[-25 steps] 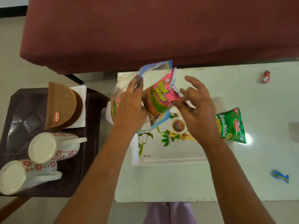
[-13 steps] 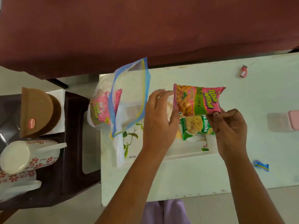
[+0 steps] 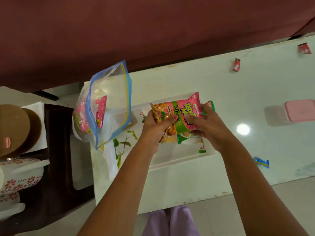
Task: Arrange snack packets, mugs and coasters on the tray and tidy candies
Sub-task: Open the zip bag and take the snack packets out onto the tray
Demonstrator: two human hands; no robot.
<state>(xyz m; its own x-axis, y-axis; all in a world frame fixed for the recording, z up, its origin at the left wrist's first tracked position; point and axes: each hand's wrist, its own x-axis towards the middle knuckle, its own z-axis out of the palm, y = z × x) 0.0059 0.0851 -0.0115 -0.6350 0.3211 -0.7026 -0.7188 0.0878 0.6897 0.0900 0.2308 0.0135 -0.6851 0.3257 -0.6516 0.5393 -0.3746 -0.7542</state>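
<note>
My left hand [image 3: 156, 126] and my right hand [image 3: 207, 124] both grip a pink snack packet [image 3: 179, 114] low over the white floral tray [image 3: 170, 159]. A green Soya Sticks packet [image 3: 185, 137] lies on the tray beneath it, mostly hidden. A clear zip bag [image 3: 109, 106] with more pink packets inside stands at the tray's left end. Two floral mugs [image 3: 20, 174] lie on the dark side table [image 3: 56, 167] at the left, beside brown coasters [image 3: 18, 130]. Loose candies lie on the white table: two red candies [image 3: 237, 65] [image 3: 304, 48] and a blue candy [image 3: 261, 161].
A pink-lidded box [image 3: 300, 113] sits at the right of the white table [image 3: 247, 92]. A maroon sofa [image 3: 136, 31] runs along the far side. A white napkin [image 3: 40, 123] lies under the coasters. My lilac-clad knees [image 3: 170, 220] are below the table's near edge.
The pink packet came out of the zip bag, moved right and sank over the green packet on the tray. My left hand, open half a second ago, now grips it too. My view shifted.
</note>
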